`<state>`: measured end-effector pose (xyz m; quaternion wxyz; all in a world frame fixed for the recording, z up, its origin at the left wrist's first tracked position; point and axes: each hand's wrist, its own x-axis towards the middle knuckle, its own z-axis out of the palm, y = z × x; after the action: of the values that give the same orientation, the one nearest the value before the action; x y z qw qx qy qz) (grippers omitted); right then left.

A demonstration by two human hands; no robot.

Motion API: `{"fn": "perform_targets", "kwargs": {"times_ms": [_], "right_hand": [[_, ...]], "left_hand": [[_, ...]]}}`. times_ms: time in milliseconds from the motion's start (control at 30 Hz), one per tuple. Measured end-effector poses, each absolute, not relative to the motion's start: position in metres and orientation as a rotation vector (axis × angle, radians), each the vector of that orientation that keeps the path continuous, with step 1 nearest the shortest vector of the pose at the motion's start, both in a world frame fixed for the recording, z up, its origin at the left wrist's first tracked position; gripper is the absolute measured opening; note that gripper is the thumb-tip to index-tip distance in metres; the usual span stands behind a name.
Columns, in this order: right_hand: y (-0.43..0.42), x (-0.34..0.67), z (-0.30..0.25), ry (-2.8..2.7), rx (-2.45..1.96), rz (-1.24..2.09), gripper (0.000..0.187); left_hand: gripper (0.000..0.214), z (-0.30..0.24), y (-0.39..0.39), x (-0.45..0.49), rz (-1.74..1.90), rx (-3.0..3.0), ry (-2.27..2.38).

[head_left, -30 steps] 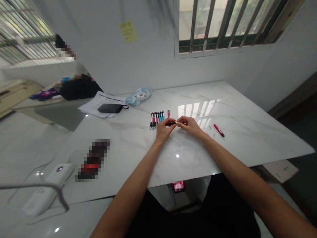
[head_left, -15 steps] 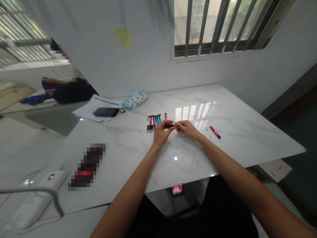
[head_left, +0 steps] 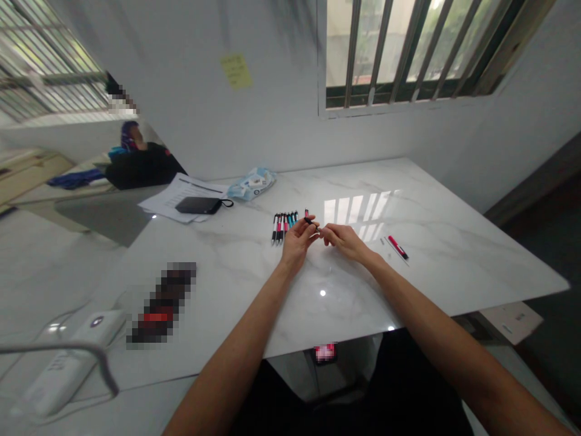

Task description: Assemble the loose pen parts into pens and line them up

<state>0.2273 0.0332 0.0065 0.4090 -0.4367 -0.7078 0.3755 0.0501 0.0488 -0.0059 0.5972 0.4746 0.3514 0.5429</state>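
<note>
My left hand (head_left: 297, 240) and my right hand (head_left: 344, 240) meet over the middle of the white marble table (head_left: 236, 266). Between their pinched fingertips is a small dark pen (head_left: 311, 223), its black end in the left fingers. Both hands are closed around it. Just behind the left hand lies a row of several pens (head_left: 284, 221) with black, red and blue barrels. To the right of my right hand a red pen part (head_left: 398, 247) lies on the table beside a thin refill (head_left: 384, 241).
At the back left are papers (head_left: 179, 196) with a black pouch (head_left: 198, 206) on them, and a blue plastic packet (head_left: 252, 182). A white device (head_left: 68, 361) lies at the near left. Another person sits far left. A barred window is above the wall.
The hands stay together on the pen; its dark end now tilts up toward the pen row. The view shifted slightly.
</note>
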Motion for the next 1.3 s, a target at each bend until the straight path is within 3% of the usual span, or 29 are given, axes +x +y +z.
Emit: {"fn": "perform_targets", "kwargs": {"times_ms": [100,167,333,533,667,767,933,1033,1300], "right_hand": [[0.026,0.262,0.019,-1.837,-1.170,0.718,0.031],[0.020,0.296,0.025,-1.868,-1.226,0.660,0.032],[0.002,0.396,0.023,-2.042,-1.449,0.655,0.045],[-0.025,0.449,0.021,-2.237,-1.531,0.797,0.077],[-0.023,0.446,0.022,-2.238,-1.520,0.831,0.080],[-0.015,0.447,0.019,-2.209,-1.573,0.841,0.080],[-0.010,0.436,0.022,-2.137,-1.569,0.688,0.074],[-0.018,0.393,0.030,-2.060,-1.401,0.477,0.080],[-0.031,0.257,0.030,-2.133,-1.032,0.368,0.095]], "left_hand": [[0.058,-0.005,0.050,0.050,1.227,1.085,0.844],[0.065,-0.006,0.049,0.050,1.216,1.104,0.874],[0.066,-0.006,0.047,0.053,1.198,1.193,0.893],[0.068,-0.003,0.045,0.055,1.174,1.168,0.831],[0.070,-0.002,0.042,0.056,1.120,1.149,0.824],[0.059,-0.003,0.041,0.056,1.088,1.137,0.833],[0.054,-0.004,0.042,0.056,1.076,1.125,0.850],[0.054,-0.003,0.041,0.058,1.068,1.116,0.861],[0.056,0.000,0.031,0.061,0.985,1.071,0.840]]}}
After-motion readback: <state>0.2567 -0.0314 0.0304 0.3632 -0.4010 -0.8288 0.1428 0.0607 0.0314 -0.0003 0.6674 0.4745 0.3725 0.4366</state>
